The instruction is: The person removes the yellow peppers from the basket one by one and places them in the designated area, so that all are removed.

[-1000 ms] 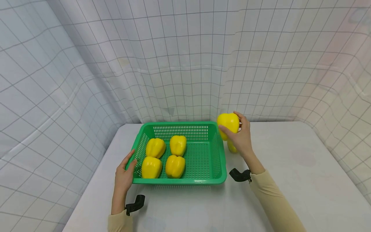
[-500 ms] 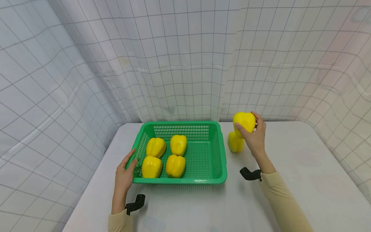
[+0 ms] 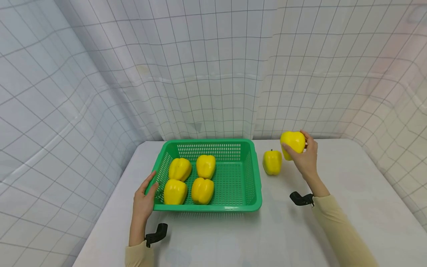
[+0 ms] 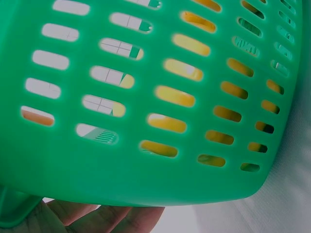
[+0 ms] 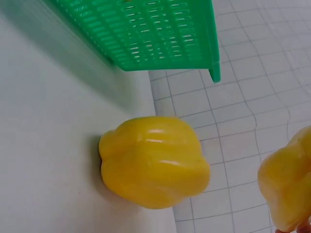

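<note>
A green plastic basket [image 3: 207, 208] stands on the table with several yellow bell peppers [image 3: 202, 191] in its left half. My left hand [image 3: 144, 200] grips its left rim, thumb on the inner side. In the left wrist view the fingers [image 4: 99, 219] show at the edge of the slotted wall. Right of the basket, my right hand [image 3: 307, 157] holds another yellow bell pepper [image 3: 293, 142] up between thumb and fingers; it enters the right edge of the right wrist view. A loose bell pepper [image 5: 153, 162] stands upright on the table between that hand and the basket.
Grid-patterned white curtains [image 3: 213, 92] rise behind the table and along both sides. White tabletop [image 3: 350, 174] extends to the right and in front of the basket. Black wrist cameras [image 3: 301, 198] are strapped to both wrists.
My right hand has moved right with its bell pepper, away from the basket's right rim, so the loose pepper behind it now shows fully. The left hand and basket have stayed put.
</note>
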Action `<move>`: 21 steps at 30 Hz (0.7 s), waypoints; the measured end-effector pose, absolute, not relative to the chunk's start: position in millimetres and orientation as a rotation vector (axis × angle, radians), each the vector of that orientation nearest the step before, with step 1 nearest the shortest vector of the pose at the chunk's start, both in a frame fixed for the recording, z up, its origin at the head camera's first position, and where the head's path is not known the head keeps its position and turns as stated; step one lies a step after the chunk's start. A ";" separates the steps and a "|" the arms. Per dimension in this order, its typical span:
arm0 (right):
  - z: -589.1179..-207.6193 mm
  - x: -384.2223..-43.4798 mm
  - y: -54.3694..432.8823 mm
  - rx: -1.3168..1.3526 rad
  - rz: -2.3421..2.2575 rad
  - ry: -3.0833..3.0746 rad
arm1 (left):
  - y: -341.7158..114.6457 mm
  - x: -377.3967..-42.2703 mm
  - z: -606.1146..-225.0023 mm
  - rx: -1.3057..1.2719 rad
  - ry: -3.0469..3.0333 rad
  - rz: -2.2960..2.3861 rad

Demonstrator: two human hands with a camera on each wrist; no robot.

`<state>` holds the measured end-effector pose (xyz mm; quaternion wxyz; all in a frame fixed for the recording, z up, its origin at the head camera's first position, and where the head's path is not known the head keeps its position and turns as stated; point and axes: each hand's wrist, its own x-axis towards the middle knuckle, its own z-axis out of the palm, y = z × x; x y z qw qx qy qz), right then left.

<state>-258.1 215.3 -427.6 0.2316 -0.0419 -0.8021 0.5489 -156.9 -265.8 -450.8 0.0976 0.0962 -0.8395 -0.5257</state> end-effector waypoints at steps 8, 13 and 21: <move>-442.6 -260.1 228.6 -0.168 1.484 -2.276 | -265.3 -156.3 -449.6 0.276 -2.483 -1.564; -455.2 -262.2 236.0 -0.186 1.464 -2.307 | -264.7 -156.5 -449.5 0.281 -2.481 -1.570; -469.5 -264.6 245.4 -0.220 1.441 -2.407 | -265.3 -156.7 -449.8 0.278 -2.478 -1.567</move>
